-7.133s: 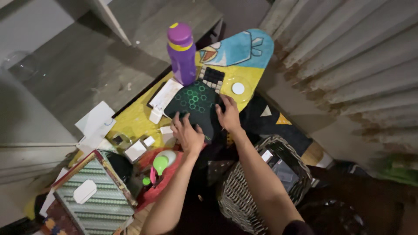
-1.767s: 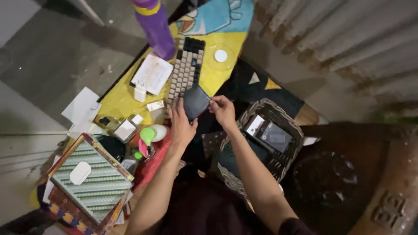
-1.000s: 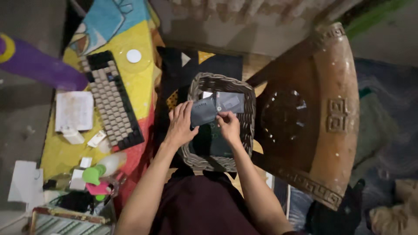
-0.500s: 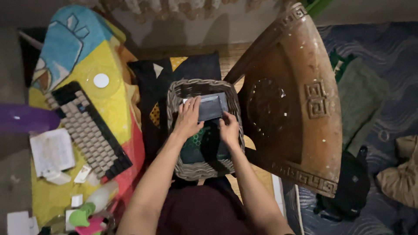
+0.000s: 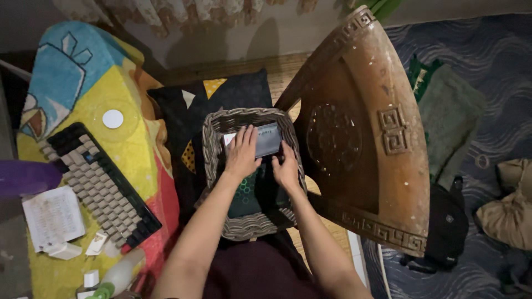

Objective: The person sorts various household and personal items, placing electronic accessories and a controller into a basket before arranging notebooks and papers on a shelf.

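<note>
Dark flat pouch, lying level inside wicker basket

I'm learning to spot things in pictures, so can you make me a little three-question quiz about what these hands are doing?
1. True or false: both hands are inside the woven wicker basket.
2. Which hand lies on the flat dark grey pouch? A) left hand B) right hand
3. Fill in: the beige and black keyboard lies on the ____ table, left of the basket.

Key: 1 true; 2 A; 3 yellow.
</note>
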